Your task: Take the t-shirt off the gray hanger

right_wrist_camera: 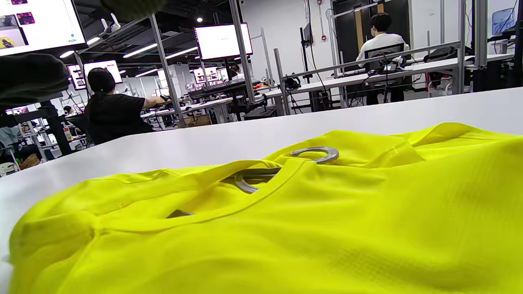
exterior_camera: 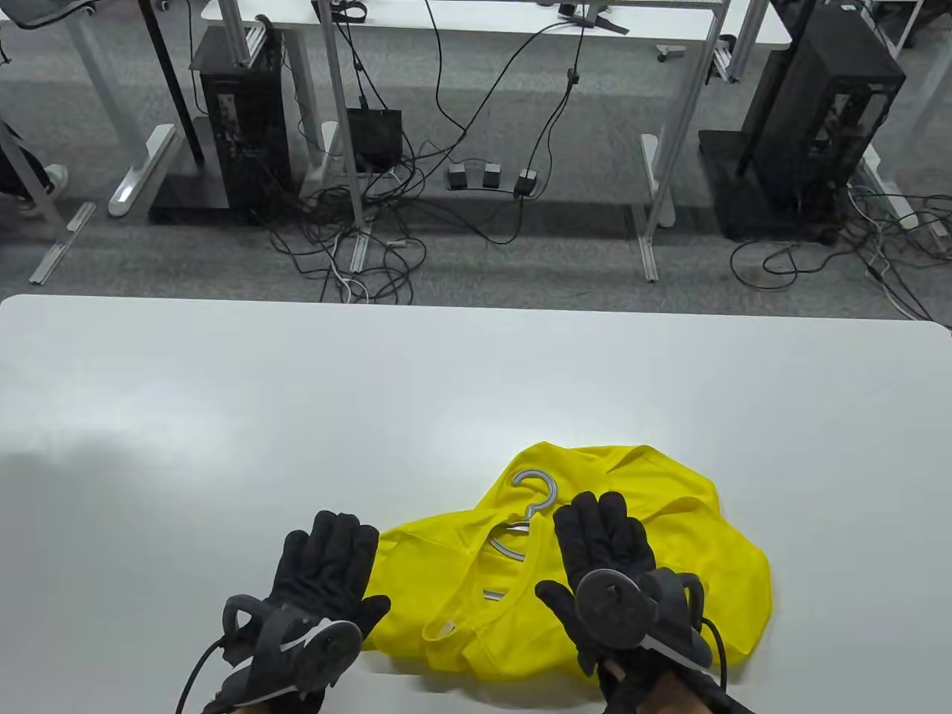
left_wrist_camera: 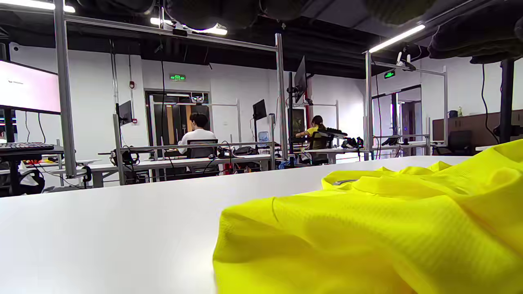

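Yellow t-shirt (exterior_camera: 595, 587) lies crumpled at the lower centre-right of the table view, on the white worktop (exterior_camera: 297, 416), with one gray hanger (exterior_camera: 532, 494) still threaded through its neck opening. Only the table view shows the hook whole, curling above the collar; the right wrist view catches the hook (right_wrist_camera: 316, 154) and a bit of the hanger's shoulder inside the neckline, while the left wrist view shows mostly folded cloth (left_wrist_camera: 367, 228) and a sliver of gray near the top of the heap. One shirt, one hanger, two gloved hands. The right hand (exterior_camera: 606, 554) lies palm down on the shirt just right of the collar, its fingers (exterior_camera: 595, 520) stretched forward and close together, holding nothing. The left hand (exterior_camera: 320, 576) lies flat at the shirt's left edge, fingers (exterior_camera: 335, 543) extended and slightly spread, thumb touching the fabric, gripping nothing. Each hand carries one tracker on its back.
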### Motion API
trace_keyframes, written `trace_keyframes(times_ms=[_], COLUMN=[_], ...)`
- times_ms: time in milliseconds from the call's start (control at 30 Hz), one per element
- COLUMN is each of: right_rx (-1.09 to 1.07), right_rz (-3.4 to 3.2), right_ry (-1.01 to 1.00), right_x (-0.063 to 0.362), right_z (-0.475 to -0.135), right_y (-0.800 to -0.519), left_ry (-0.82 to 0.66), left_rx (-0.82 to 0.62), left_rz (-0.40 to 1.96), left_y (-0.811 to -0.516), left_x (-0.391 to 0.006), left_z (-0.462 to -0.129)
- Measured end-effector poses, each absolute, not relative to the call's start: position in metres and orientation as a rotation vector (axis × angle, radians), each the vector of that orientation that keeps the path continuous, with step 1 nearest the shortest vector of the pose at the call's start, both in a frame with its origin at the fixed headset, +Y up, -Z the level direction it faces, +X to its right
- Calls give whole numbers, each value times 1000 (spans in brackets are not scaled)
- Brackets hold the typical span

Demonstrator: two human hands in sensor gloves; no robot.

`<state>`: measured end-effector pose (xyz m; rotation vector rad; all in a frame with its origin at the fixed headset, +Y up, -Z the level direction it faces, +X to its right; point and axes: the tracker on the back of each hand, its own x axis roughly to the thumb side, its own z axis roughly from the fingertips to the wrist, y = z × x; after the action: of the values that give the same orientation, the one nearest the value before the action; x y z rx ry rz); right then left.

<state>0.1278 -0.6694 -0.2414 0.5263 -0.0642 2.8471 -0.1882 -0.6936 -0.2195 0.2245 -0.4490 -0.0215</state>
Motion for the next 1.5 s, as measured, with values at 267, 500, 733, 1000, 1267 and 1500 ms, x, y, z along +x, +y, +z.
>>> trace_keyframes(times_ms=[267,500,733,1000,1267,1500], right_rx=[452,229,-55,-78,-5,-73], right_rz=[2877,2930,2997,3090,3333,3294], right_ry=[-18,101,252,536,349,22], right_x=[140,172,198,187,164,170], right_z=[-254,-281,-300,-307,-306,-301], right_y=[-682,-714,-743,-767,-769,-748], left_ry=[-451,-452,-453,-453,-454,-447], left_rx=[218,213,213,201,193,199], left_rz=[-16,-13,-9,-6,-6,2], left_y=[-695,-695,-696,-697,-698,-697], left_x=[-188,-187,-187,-187,-186,-189], left_z=[-220,-220,-221,-221,-222,-222])
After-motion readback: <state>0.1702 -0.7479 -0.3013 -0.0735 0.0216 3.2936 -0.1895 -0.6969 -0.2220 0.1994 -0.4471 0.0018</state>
